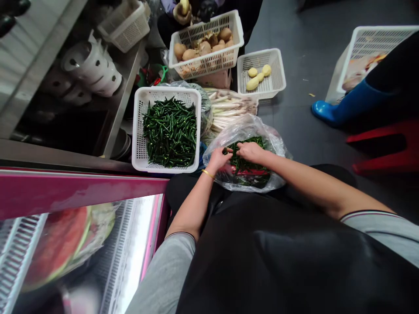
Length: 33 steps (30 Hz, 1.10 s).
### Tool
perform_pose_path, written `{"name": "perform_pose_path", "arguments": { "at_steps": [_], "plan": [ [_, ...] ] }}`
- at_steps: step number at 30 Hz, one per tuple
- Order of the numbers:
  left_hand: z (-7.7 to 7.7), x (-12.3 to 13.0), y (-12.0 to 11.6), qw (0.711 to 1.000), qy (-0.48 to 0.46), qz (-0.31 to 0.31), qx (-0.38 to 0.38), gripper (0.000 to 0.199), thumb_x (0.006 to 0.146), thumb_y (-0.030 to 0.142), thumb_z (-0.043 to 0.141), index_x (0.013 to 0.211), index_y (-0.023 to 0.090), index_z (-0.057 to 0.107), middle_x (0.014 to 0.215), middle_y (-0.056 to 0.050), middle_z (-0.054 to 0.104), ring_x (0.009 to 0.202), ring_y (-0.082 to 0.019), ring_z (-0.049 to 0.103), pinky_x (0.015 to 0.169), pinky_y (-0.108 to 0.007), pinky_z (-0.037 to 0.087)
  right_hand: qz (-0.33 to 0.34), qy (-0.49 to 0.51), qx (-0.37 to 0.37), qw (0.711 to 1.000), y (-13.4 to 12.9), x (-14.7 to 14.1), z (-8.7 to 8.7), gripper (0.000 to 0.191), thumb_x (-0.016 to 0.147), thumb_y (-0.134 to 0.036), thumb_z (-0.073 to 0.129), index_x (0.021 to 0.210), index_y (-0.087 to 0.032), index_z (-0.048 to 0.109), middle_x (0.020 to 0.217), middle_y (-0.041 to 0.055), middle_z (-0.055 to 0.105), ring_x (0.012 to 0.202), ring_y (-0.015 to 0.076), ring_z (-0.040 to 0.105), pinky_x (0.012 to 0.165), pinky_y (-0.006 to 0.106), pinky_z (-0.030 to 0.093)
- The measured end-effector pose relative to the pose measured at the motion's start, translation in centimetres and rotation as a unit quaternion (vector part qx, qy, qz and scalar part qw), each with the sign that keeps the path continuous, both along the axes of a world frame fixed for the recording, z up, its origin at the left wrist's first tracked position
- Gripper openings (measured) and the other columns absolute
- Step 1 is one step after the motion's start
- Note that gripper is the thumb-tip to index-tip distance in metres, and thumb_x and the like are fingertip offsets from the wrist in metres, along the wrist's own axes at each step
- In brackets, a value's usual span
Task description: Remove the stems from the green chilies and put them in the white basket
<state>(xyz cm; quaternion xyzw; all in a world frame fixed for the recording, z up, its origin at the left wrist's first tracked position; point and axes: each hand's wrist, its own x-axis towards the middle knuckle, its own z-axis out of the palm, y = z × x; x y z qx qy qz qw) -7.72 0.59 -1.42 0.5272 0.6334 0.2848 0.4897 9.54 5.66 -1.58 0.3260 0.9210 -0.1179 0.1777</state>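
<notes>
A clear plastic bag [275, 150] stands open in front of me, with green chili peppers [252, 141] inside and a strip of red showing among them. My left hand [220, 158] is at the bag's left side, its fingers curled round a dark green chili pepper [227, 151]. Close beside it, over the peppers, my right hand [251, 152] has its fingertips pinched together; what is between them is too small to make out. To the left of the bag, a white plastic basket [139, 163] holds a heap of green chili peppers.
Pale-stemmed greens [234, 107] lie behind the bag. Farther back are a basket [209, 65] of brown potatoes and a basket [281, 83] with several peeled ones. Another person's gloved hand [182, 14] holds a pale potato. A blue boot [347, 107] and red stool [386, 144] are right; a lit display case [153, 209] is left.
</notes>
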Motion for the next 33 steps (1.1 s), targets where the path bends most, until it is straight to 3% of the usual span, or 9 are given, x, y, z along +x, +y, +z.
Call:
{"name": "perform_pose_path", "arguments": {
  "at_steps": [4,9,11,14,18,21,24,28,33],
  "plan": [
    [0.3,1.3,1.9,0.986,0.114,-0.076,0.091,0.005,0.072,0.013,0.068,0.075,0.016,0.069,0.070,-0.005,0.067,0.076,-0.020,0.063,0.080,-0.033,0.049,-0.033,0.028,0.031,0.999,1.3,0.8,3.4,0.037,0.095,-0.027,0.036,0.101,-0.012,0.070,0.104,0.0158,0.064,0.081,0.0225,0.060,0.063,0.029,0.035],
    [1.8,1.6,2.7,0.997,-0.003,0.017,0.078,0.017,0.073,0.024,0.067,0.061,0.017,0.058,0.058,-0.001,0.056,0.061,-0.015,0.055,0.066,-0.030,0.047,-0.164,0.030,0.082,0.983,0.7,1.4,5.1,0.043,0.098,-0.032,0.032,0.108,-0.010,0.067,0.103,0.0184,0.065,0.081,0.0245,0.060,0.066,0.031,0.036],
    [2.1,0.9,2.1,0.990,-0.134,0.050,-0.013,0.019,0.073,0.029,0.065,0.062,0.017,0.054,0.052,0.002,0.048,0.049,-0.011,0.046,0.053,-0.026,0.042,-0.136,0.021,0.072,0.988,-0.1,1.3,4.2,0.040,0.097,-0.029,0.034,0.112,-0.012,0.067,0.106,0.0180,0.064,0.085,0.0253,0.058,0.066,0.031,0.035],
    [2.3,-0.4,1.0,0.947,-0.295,0.076,-0.099,0.020,0.072,0.034,0.062,0.065,0.017,0.052,0.055,0.002,0.049,0.045,-0.008,0.042,0.042,-0.023,0.033,-0.011,0.034,0.034,0.999,-1.2,0.4,1.9,0.034,0.093,-0.023,0.040,0.110,-0.018,0.069,0.109,0.0159,0.062,0.094,0.0255,0.055,0.068,0.030,0.034],
    [2.3,-1.3,0.1,0.924,-0.356,0.044,-0.130,0.024,0.069,0.036,0.064,0.066,0.017,0.050,0.061,-0.002,0.058,0.049,-0.009,0.048,0.041,-0.021,0.031,0.088,0.023,0.016,0.996,-1.7,-0.7,-0.4,0.031,0.092,-0.021,0.043,0.092,-0.014,0.073,0.104,0.0160,0.063,0.094,0.0246,0.053,0.066,0.031,0.032],
    [1.6,-0.9,0.1,0.939,-0.320,0.016,-0.123,0.029,0.068,0.038,0.069,0.067,0.017,0.050,0.057,0.001,0.054,0.045,-0.007,0.044,0.043,-0.022,0.030,0.104,0.020,0.023,0.994,-0.7,-0.1,0.2,0.028,0.090,-0.022,0.047,0.088,-0.013,0.074,0.094,0.0151,0.065,0.090,0.0245,0.053,0.063,0.030,0.030],
    [0.8,0.0,0.5,0.974,-0.215,0.000,-0.065,0.029,0.059,0.029,0.078,0.069,0.016,0.054,0.055,0.005,0.050,0.048,-0.006,0.041,0.048,-0.021,0.031,0.067,0.039,0.029,0.997,0.3,1.1,2.4,0.027,0.089,-0.024,0.049,0.089,-0.014,0.074,0.089,0.0136,0.067,0.086,0.0229,0.054,0.063,0.029,0.031],
    [0.7,1.4,1.1,0.992,-0.120,-0.026,-0.016,0.025,0.055,0.019,0.078,0.062,0.014,0.055,0.056,0.005,0.048,0.058,-0.009,0.044,0.057,-0.023,0.034,-0.055,0.107,0.058,0.991,-0.5,1.3,4.7,0.034,0.093,-0.029,0.044,0.094,-0.013,0.074,0.093,0.0130,0.068,0.088,0.0227,0.057,0.071,0.030,0.036],
    [0.8,1.6,0.6,0.999,-0.054,-0.007,-0.006,0.015,0.063,0.020,0.068,0.060,0.015,0.054,0.056,0.004,0.046,0.058,-0.011,0.043,0.059,-0.026,0.035,-0.197,0.151,0.039,0.968,-2.6,0.3,3.8,0.035,0.093,-0.032,0.046,0.101,-0.012,0.074,0.097,0.0124,0.070,0.093,0.0227,0.060,0.079,0.030,0.040]
  ]
}}
